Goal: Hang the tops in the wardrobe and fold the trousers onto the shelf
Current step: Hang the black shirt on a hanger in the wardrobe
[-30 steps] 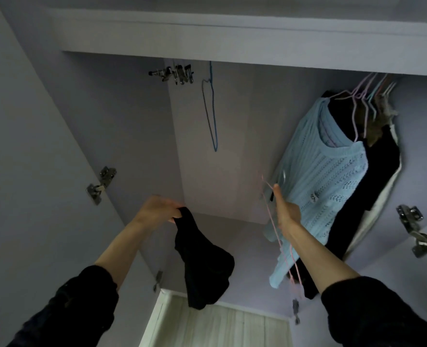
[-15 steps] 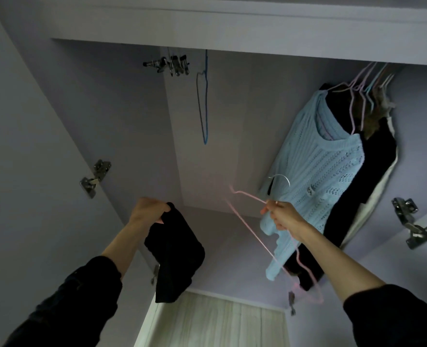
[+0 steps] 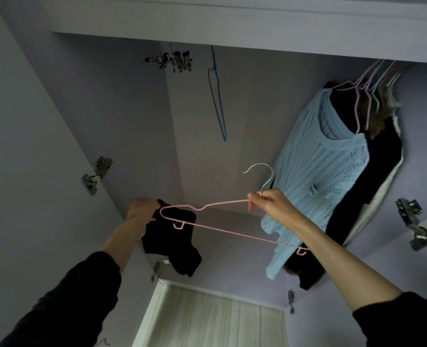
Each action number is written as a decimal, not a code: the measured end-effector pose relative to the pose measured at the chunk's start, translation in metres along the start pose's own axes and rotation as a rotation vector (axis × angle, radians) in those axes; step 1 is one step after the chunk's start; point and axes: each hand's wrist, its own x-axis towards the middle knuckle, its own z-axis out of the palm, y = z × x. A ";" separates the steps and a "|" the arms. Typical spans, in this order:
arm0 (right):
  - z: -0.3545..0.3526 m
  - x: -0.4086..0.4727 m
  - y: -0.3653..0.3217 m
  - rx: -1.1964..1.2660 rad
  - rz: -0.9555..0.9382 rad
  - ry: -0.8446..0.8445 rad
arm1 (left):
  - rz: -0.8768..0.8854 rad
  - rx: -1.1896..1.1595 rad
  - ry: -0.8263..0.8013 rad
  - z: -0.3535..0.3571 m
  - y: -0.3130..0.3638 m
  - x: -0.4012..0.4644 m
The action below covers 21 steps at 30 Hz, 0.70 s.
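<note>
up there, the open wardrobe (image 3: 207,136) fills the view, doors swung wide. at its right side a pale blue knit top (image 3: 317,181) hangs among dark garments (image 3: 373,176); an empty blue hanger (image 3: 218,106) dangles near the middle. lower down, the left hand (image 3: 142,207) has its fingers closed round a bunched black top (image 3: 172,241), which droops below the fist. the right hand (image 3: 270,204) pinches the neck of a pink wire hanger (image 3: 222,230), whose left tip lies across the black cloth beside the left hand.
</note>
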 end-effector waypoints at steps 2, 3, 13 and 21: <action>0.002 0.000 -0.004 -0.024 -0.008 0.008 | 0.062 0.060 0.007 0.000 0.001 -0.002; 0.002 0.000 -0.007 -0.033 -0.013 0.010 | 0.086 0.066 0.014 -0.002 0.002 -0.003; 0.006 0.001 -0.012 -0.130 -0.026 -0.027 | 0.272 0.376 -0.006 0.003 0.009 -0.017; 0.043 0.005 -0.038 -0.165 -0.083 0.003 | 0.479 0.440 0.123 0.026 0.035 -0.053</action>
